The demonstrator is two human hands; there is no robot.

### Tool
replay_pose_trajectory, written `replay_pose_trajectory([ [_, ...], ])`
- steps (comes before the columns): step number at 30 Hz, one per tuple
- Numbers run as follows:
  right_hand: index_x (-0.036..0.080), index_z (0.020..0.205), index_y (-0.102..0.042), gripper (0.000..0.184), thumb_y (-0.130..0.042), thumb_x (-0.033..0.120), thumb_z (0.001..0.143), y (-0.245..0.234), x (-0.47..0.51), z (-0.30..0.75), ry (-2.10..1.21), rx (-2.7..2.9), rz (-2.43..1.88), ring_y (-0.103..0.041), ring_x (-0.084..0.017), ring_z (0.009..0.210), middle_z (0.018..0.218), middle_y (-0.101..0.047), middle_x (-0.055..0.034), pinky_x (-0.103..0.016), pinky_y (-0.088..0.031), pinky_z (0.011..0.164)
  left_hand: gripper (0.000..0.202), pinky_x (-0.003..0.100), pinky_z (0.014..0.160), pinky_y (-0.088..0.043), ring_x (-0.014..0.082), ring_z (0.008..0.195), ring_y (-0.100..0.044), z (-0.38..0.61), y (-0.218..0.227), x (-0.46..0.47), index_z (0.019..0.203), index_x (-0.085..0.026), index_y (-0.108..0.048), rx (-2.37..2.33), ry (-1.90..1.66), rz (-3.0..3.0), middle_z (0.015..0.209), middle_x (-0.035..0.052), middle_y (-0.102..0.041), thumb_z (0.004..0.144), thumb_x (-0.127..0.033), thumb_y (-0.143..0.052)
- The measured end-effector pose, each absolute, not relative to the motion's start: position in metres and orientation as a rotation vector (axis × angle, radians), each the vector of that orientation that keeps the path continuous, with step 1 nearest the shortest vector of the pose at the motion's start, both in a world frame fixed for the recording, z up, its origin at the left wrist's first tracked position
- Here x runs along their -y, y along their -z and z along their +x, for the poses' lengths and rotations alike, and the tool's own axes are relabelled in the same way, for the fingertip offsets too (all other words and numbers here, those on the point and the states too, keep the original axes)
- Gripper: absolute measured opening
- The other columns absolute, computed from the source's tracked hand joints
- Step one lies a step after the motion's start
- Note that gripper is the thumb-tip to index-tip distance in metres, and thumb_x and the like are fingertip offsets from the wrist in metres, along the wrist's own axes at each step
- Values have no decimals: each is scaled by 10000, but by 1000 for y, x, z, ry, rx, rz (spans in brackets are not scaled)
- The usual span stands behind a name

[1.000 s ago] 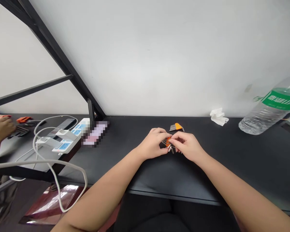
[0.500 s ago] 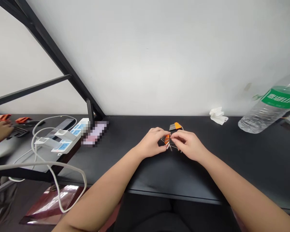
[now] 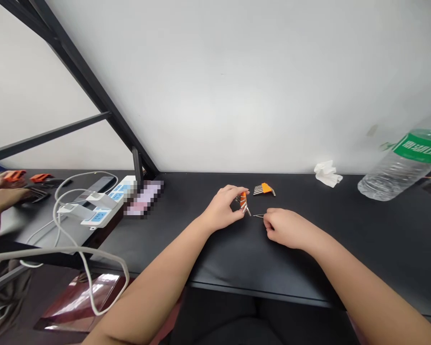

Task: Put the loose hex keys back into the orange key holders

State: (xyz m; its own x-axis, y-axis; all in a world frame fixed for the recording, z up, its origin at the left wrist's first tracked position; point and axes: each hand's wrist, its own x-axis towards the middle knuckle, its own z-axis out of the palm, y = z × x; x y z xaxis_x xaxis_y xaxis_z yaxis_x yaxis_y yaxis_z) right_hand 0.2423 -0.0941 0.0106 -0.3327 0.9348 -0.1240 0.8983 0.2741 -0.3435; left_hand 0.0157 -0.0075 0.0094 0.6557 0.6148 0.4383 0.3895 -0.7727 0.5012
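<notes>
My left hand grips an orange hex key holder upright between thumb and fingertips, with several silver hex keys fanning out of it. To the right of it, my right hand is closed low over the table. Thin metal hex keys stick out from its fingertips toward the left hand; their other ends are hidden by the fingers. Behind both hands lies a second orange hex key holder with a row of silver keys, touched by neither hand.
On the black table stand a crumpled tissue and a tilted-looking water bottle at right. A power strip with white cables lies left, beside a black frame post. Another person's hands hold an orange piece.
My right hand has drawn away from the left hand, to the right and down, with thin hex keys at its fingertips. The left hand keeps the orange holder.
</notes>
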Motion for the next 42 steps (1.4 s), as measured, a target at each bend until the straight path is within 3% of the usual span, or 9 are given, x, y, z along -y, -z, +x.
replay_pose_trajectory([
  [5,206,805,-584,84,-570,129,833,-11,92,244,-399,2360,-1778,-569,-146,703,871,-648,-13,-262,-330,582,534,400,1041,-508,227,1149,-633,15,-8,7,1283,-255,-604,-782,-857,2485,1240,39,-702,770,-135,-689],
  [11,190,742,-573,150,-519,85,834,-11,92,242,-473,2408,-1838,-562,-136,669,869,-656,-28,-271,-310,571,524,402,1062,-501,228,1185,-605,15,-8,7,1300,-242,-607,-731,-833,2485,1258,52,-682,792,-130,-671],
  [17,207,820,-590,90,-540,137,846,-11,89,246,-445,2334,-1840,-587,-152,733,903,-656,-23,-259,-308,583,539,407,1073,-500,232,1194,-604,16,-8,7,1311,-247,-610,-719,-818,2471,1263,64,-667,789,-128,-675],
  [22,197,760,-588,147,-511,120,858,-9,89,245,-439,2380,-1896,-579,-149,684,893,-667,-41,-267,-289,562,540,408,1074,-502,236,1204,-601,15,-8,6,1320,-249,-606,-715,-805,2488,1269,65,-669,797,-139,-680],
  [28,199,687,-527,118,-559,113,762,-9,94,242,-423,2419,-1896,-528,-144,605,802,-653,-32,-268,-270,524,527,405,1076,-500,233,1204,-606,15,-8,6,1314,-247,-606,-704,-806,2485,1276,65,-671,803,-135,-667],
  [36,232,782,-510,93,-543,160,831,-16,92,244,-668,2035,-1476,-531,-122,598,689,-596,45,-236,-382,571,533,405,1071,-494,226,1188,-620,15,-6,5,1326,-249,-588,-660,-781,2497,1267,55,-685,809,-145,-665],
  [42,237,822,-564,73,-539,214,886,-14,90,240,-698,1881,-1410,-524,-115,548,657,-587,52,-248,-403,570,516,408,1064,-496,230,1185,-622,17,-6,7,1311,-252,-603,-655,-770,2511,1252,55,-693,810,-170,-692],
])
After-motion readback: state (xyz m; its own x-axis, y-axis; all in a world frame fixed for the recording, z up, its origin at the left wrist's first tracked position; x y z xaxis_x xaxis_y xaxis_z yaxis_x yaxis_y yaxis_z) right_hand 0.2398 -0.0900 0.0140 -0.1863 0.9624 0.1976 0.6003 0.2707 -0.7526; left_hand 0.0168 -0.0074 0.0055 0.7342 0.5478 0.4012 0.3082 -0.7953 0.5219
